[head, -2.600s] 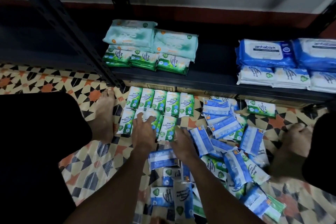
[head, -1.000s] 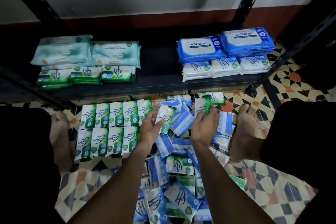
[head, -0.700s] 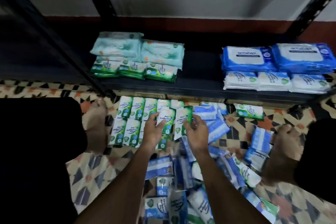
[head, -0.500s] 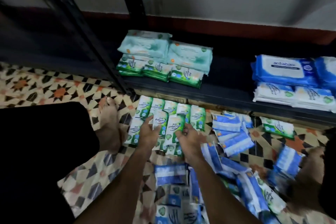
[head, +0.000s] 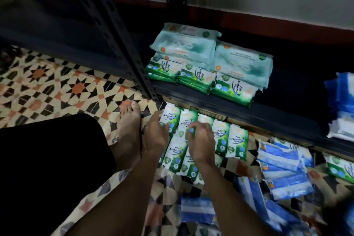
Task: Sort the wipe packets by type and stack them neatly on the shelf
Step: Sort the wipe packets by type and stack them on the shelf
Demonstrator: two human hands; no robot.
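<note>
Both bare forearms reach forward side by side, wrists nearly straight, with the left hand [head: 155, 136] and the right hand [head: 201, 144] palm-down and close together, each curling its fingers over green packets [head: 220, 136] lying flat beneath.

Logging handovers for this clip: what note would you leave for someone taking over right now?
Left hand touches the green floor packets, grip unclear. Right hand pinches one of them.
The shelf holds green shelf packs under teal packs, with blue shelf packs at the right.
Done: green floor packets lined up in rows.
Left: sort the scattered blue floor packets, then stack everything on the shelf.
</note>
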